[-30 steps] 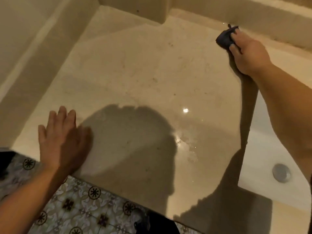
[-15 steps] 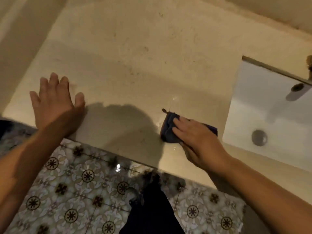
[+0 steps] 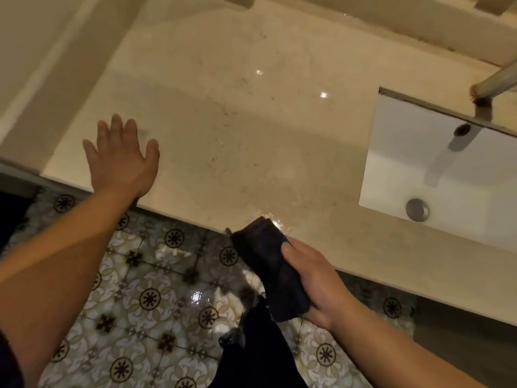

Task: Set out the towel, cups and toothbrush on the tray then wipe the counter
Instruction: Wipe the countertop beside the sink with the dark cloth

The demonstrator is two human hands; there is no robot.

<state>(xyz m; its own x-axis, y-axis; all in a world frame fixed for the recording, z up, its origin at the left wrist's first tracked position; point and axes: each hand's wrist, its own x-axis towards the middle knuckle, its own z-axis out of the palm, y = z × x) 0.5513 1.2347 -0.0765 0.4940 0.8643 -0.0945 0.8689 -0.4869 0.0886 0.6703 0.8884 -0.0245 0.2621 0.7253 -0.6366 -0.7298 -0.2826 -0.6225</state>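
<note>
A beige stone counter (image 3: 237, 130) fills the upper half of the view. My left hand (image 3: 123, 161) lies flat on it near the front left edge, fingers spread, holding nothing. My right hand (image 3: 316, 278) grips a dark folded cloth (image 3: 268, 264) just off the counter's front edge, above the floor. The cloth's far end reaches the edge, where a wet patch (image 3: 277, 219) shines. No tray, cups or toothbrush are in view.
A white sink (image 3: 436, 175) with a metal drain (image 3: 417, 210) is set into the counter at right, under a metal tap (image 3: 492, 82). A raised ledge (image 3: 363, 12) runs along the back. Patterned floor tiles (image 3: 145, 298) lie below.
My right hand has dragged the cloth from the counter's back right corner to the front edge and now off it. My left hand has stayed flat on the counter.
</note>
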